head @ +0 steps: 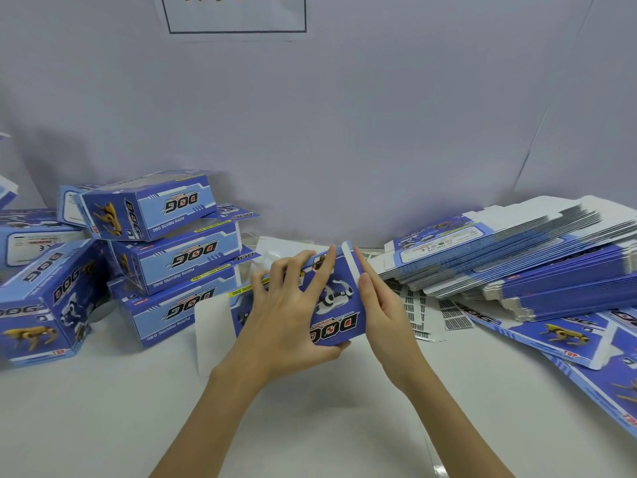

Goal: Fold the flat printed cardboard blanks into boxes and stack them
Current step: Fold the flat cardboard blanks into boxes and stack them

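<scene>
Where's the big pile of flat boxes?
In the head view, the pile of flat blanks sits at the table's right, beyond the right hand.

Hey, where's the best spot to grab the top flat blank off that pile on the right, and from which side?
Probably by the white flap edge of the top blank, coming from above and the near-left side. The pile of blanks is fanned, so that flap's edge sticks out free, while more blanks crowd its near-right side. The right hand is closest.
</scene>
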### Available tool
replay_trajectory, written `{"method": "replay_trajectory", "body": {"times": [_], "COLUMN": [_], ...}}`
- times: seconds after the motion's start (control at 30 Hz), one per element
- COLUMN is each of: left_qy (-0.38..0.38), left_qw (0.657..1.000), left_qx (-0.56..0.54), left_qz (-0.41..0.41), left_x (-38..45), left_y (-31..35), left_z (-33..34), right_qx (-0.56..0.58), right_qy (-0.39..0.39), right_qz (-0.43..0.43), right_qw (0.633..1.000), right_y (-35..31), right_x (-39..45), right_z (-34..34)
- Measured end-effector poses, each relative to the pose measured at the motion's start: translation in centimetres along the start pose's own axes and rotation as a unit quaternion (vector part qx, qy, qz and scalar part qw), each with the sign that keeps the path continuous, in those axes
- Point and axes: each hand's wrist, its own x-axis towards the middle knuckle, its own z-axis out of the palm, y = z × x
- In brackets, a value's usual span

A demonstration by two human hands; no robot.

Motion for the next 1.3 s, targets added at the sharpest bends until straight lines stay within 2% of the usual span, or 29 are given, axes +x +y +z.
{"method": "replay_trajectory", "body": {"times": [0.3, 0.97, 1.13, 1.3], "left_qy": [-0.002, -0.012, 0.007, 0.02], "left_qw": [1.0, 1.0, 1.0, 1.0], "left_qx": [-0.013, -0.007, 0.009, -0.005], "left_qz": [-0.005, -0.025, -0.015, -0.005], "left_x": [-0.1, -0.1, -0.1, -0.2], "left_y": [0.1, 0.9, 0.7, 0.5], "left_z": [-0.1, -0.2, -0.1, -0.4], "right_qx": [0.015, 0.032, 0.023, -0.055], "right_qy": [0.008, 0.026, 0.002, -0.034], "right_qz": [0.043, 0.055, 0.037, -0.01], "right_qw": [0.999, 0.998, 0.999, 0.998], "right_y": [0.9, 0.8, 0.3, 0.4], "right_x": [0.6, 0.6, 0.3, 0.0], "right_z": [-0.8, -1.0, -0.8, -0.6]}}
